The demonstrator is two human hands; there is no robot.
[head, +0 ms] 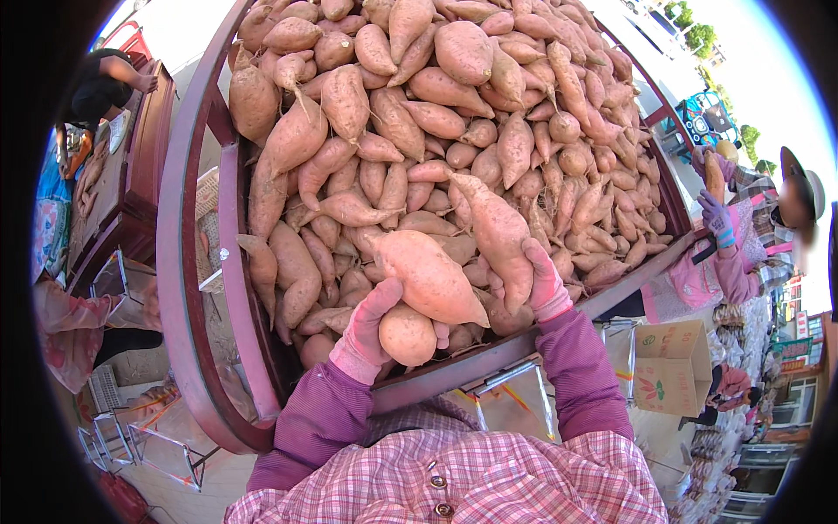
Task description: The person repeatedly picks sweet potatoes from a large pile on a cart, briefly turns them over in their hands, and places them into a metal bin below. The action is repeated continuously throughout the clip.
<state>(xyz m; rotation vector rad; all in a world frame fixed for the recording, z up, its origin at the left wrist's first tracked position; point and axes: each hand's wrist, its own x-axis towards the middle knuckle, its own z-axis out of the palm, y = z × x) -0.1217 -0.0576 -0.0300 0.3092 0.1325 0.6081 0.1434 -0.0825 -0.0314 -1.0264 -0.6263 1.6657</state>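
Note:
My left hand [368, 327], in a pink glove, grips a large plump sweet potato [429, 272] together with a rounder sweet potato [407, 335] below it. In my right hand [545, 278], also gloved, is a long curved sweet potato [497, 232] whose thin end points up and to the left. Both hands are just above the near rail of a truck bed. Under and beyond them spreads a big heap of sweet potatoes [393, 124], reddish and dusted with soil. My fingers are partly hidden behind the roots they hold.
A dark red metal rail [458, 367] bounds the heap in front, and a curved frame [183, 229] rises at left. Bag stands [173, 452] with clear plastic are below left. A cardboard box [671, 367] lies at right. A gloved co-worker [753, 223] holds roots at the right.

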